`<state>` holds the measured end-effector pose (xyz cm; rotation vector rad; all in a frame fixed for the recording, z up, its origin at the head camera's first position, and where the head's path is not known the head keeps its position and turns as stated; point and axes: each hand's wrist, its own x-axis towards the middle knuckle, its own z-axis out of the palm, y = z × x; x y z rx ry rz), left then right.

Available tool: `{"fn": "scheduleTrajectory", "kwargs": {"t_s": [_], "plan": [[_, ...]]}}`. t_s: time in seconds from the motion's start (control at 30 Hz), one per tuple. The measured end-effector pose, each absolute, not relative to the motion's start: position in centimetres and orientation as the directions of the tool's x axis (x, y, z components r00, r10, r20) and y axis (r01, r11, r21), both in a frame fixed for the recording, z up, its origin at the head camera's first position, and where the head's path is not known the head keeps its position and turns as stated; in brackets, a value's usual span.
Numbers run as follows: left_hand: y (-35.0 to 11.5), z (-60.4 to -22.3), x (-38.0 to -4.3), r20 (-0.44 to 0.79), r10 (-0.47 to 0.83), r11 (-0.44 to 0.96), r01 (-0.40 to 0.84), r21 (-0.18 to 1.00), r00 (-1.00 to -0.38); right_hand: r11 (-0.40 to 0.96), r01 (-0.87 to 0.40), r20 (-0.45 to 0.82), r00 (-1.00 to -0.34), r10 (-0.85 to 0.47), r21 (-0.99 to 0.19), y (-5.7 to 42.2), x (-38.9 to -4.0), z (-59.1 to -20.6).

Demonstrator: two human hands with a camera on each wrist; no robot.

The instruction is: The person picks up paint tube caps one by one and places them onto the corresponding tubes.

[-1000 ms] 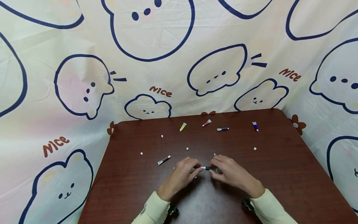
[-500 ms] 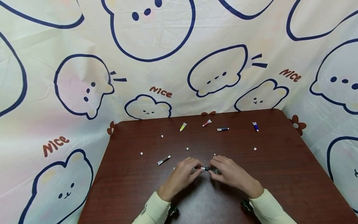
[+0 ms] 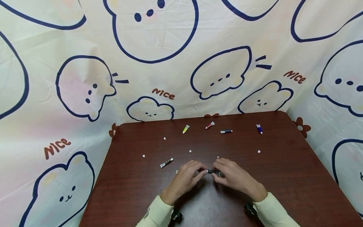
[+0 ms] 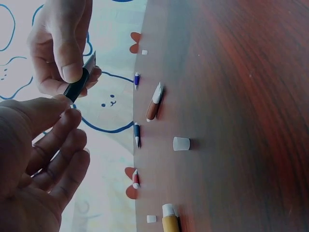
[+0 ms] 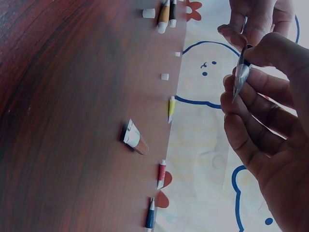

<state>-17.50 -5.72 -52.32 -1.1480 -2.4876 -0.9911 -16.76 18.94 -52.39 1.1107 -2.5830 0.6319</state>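
Between both hands is a small black paint tube (image 3: 213, 171) with a silvery flat end, held above the table. My left hand (image 3: 185, 176) pinches its narrow end between thumb and forefinger. In the left wrist view the other fingers of that hand are loosely bent below. My right hand (image 3: 236, 176) grips the tube body with thumb and fingers, and the crimped end (image 5: 241, 79) shows in the right wrist view. Fingertips hide the tube's narrow end. A brown paint tube (image 4: 153, 104) lies on the table beyond the hands, near a white cap (image 4: 181, 143).
On the dark wooden table (image 3: 127, 189) lie a yellow tube (image 3: 185, 129), a red tube (image 3: 210, 125), a dark blue tube (image 3: 226, 131), a violet-blue tube (image 3: 259, 129) and a grey-brown tube (image 3: 166, 163). Several white caps, one (image 3: 259, 151) at right, are scattered. A printed curtain (image 3: 181, 75) stands behind.
My left hand has shifted very slightly right along the black tube, and its white end is now mostly covered by the fingertips. The right hand keeps its grip.
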Motion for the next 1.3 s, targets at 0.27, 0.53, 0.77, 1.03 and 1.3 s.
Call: {"fn": "scheduleTrajectory", "kwargs": {"t_s": [0.27, 0.53, 0.77, 1.03, 1.3], "plan": [[-5.74, -52.46, -17.55, 0.485, 0.57, 0.429, 0.744, 0.513, -0.663, 0.627, -0.712, 0.373, -0.701, -0.608, -0.316, 18.81, -16.73, -52.32], [-5.78, -52.43, -17.33, 0.423, 0.55, 0.463, 0.684, 0.564, -0.72, 0.626, -0.712, 0.376, -0.701, -0.606, -0.318, 18.74, -16.75, -52.17], [-5.83, -52.32, -17.12, 0.417, 0.532, 0.495, 0.67, 0.553, -0.737, 0.616, -0.717, 0.384, -0.696, -0.607, -0.325, 18.68, -16.74, -52.29], [-5.89, -52.57, -17.28, 0.425, 0.57, 0.444, 0.699, 0.56, -0.703, 0.61, -0.714, 0.368, -0.7, -0.612, -0.344, 18.71, -16.68, -52.36], [-6.03, -52.36, -17.15, 0.394, 0.54, 0.472, 0.655, 0.59, -0.744, 0.617, -0.702, 0.359, -0.712, -0.604, -0.355, 18.67, -16.55, -52.35]]}}
